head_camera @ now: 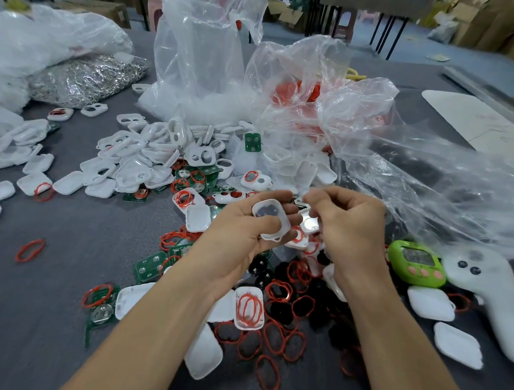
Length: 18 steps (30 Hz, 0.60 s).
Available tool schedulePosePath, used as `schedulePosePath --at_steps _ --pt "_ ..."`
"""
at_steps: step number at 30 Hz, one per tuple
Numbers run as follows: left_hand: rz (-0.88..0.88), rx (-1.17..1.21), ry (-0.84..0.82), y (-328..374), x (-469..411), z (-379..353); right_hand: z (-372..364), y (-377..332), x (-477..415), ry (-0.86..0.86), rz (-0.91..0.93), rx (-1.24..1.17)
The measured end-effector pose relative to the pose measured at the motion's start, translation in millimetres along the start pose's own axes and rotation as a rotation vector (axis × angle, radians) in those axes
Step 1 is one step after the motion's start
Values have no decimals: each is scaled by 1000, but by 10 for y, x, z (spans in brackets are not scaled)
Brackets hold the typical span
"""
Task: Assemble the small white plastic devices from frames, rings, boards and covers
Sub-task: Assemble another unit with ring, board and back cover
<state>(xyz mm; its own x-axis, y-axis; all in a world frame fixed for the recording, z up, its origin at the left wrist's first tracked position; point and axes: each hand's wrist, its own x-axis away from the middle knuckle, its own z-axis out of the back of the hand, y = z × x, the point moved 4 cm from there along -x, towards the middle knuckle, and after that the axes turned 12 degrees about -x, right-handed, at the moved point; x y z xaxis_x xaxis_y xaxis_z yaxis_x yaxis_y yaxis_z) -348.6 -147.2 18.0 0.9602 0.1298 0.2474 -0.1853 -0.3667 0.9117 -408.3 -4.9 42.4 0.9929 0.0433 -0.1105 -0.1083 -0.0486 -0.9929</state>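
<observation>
Above the grey tabletop (pixel 55 274), the left hand (pixel 242 232) grips a white cover (pixel 271 220) between thumb and curled fingers. The right hand (pixel 351 228) is just beside it, fingers curled; whether it pinches anything I cannot tell. Red rings (pixel 276 343), green boards (pixel 149 266) and white frames (pixel 151 160) lie scattered below, near clear plastic bags (pixel 370 135).
</observation>
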Motion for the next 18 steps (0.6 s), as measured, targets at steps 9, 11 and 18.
schedulePosePath --at_steps 9,11,18 --pt "9 10 -9 32 -8 2 -44 -68 48 -132 83 112" --pt "10 6 8 32 -7 -2 -67 -59 69 -160 103 145" --pt "4 -56 -16 29 21 -33 -159 10 115 -250 129 364"
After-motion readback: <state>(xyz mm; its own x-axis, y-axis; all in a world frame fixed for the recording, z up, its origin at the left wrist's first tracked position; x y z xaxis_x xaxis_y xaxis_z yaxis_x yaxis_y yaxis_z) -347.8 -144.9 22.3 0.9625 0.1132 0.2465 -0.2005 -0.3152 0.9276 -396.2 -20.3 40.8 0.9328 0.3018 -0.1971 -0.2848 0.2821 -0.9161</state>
